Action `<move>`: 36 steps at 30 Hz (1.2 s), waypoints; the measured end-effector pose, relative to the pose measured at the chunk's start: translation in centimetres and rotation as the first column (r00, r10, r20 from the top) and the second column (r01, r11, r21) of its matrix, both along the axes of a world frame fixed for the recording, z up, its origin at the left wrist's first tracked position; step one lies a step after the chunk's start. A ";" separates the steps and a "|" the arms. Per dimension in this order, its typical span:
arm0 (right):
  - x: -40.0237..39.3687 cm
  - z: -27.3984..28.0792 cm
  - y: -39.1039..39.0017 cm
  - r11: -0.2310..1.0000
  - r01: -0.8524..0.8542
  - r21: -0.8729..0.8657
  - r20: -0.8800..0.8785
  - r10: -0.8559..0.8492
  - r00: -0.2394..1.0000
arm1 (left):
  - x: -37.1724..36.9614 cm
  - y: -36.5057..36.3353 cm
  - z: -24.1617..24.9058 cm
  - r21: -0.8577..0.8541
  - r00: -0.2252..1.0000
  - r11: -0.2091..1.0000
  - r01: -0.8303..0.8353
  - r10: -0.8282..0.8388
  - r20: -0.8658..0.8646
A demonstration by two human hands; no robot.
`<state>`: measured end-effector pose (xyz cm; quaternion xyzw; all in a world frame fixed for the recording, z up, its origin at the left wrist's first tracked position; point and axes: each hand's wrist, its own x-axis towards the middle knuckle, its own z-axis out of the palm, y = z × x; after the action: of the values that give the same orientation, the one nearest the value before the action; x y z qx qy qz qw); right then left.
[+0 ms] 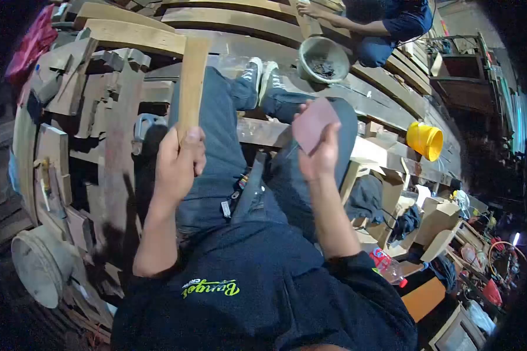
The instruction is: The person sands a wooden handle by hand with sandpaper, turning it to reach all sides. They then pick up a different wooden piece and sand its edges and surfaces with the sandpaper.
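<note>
My left hand (181,158) is wrapped round the lower end of a narrow wooden slat (193,82), with the thumb lying along its face. The slat stands up from my fist, above my left thigh, and is slightly wider at its top. In my right hand (320,155) is a pinkish, roughly square sheet of sandpaper (316,126), held between the thumb and fingers over my right knee. The sandpaper and the slat are apart. Part of my right fingers is hidden behind the sheet.
A bucket (324,60) with dark bits stands beyond my feet, beside a crouching co-worker (386,26). Wooden pieces (120,117) are stacked at left, above a pale bucket (41,266). A yellow bucket (424,140), boxes (436,225) and a plastic bottle (387,268) lie at right.
</note>
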<state>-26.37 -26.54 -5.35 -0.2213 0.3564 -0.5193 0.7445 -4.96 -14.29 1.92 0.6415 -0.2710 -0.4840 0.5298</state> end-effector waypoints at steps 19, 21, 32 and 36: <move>6.1 2.9 2.9 0.959 -0.272 -0.077 0.169 0.281 0.945 | -5.5 0.8 -1.5 0.201 0.806 0.935 0.293 -0.354 0.475; 6.9 2.8 4.7 0.963 -0.267 -0.038 0.079 0.269 0.960 | -4.9 0.2 -1.3 0.202 0.842 0.948 0.245 -0.311 0.440; 5.0 2.4 4.0 0.924 -0.353 0.145 0.057 0.348 0.936 | -4.0 -1.9 -3.8 0.016 0.989 0.991 0.133 -0.131 -0.075; 4.6 1.5 2.2 0.971 -0.239 0.011 -0.098 0.239 0.966 | -2.9 -3.9 -4.3 -0.019 0.994 0.998 0.067 -0.068 -0.083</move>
<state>-21.82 -24.31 -3.85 -0.2884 0.3634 -0.4142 0.7831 -7.91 -18.15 -2.42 0.6069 -0.2739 -0.5259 0.5292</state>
